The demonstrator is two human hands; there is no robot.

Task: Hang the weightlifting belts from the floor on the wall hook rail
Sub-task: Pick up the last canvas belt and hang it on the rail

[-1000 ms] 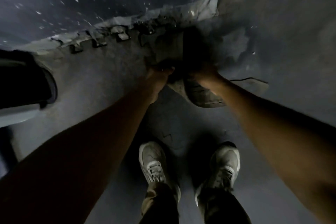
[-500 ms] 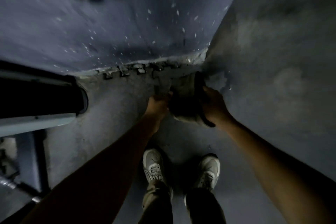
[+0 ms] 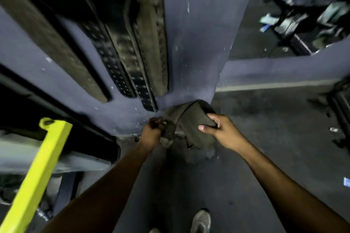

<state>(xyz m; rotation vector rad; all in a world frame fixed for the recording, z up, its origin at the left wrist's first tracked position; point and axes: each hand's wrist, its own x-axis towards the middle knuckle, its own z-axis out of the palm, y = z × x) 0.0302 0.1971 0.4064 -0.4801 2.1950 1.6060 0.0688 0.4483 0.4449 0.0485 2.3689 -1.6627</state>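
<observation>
Belt-lifting is the step in hand: one folded, drab belt (image 3: pixel 189 126) is off the floor (image 3: pixel 265 123) and held up before the blue wall (image 3: pixel 193 53), a little below the middle of the view. The left hand (image 3: pixel 154 130) is clenched round the belt's end at its 9 o'clock side; the right hand (image 3: pixel 217 128) grips the folded bulk at 3 o'clock, thumb laid over the front.

Four hanging belts (image 3: pixel 132 53) appear to be up already, running from 11 to 12 o'clock down the wall, though blur makes that count unsure. The hook rail itself is out of view, above the top edge.

Next, by my reckoning, the belt must be unfolded, raised toward 12 o'clock, and its buckle or loop set on a free hook beside the others.

One yellow bar (image 3: pixel 37 166) stands at 8 o'clock. Two shoe tips, one plain (image 3: pixel 201 221), show at 6 o'clock.
</observation>
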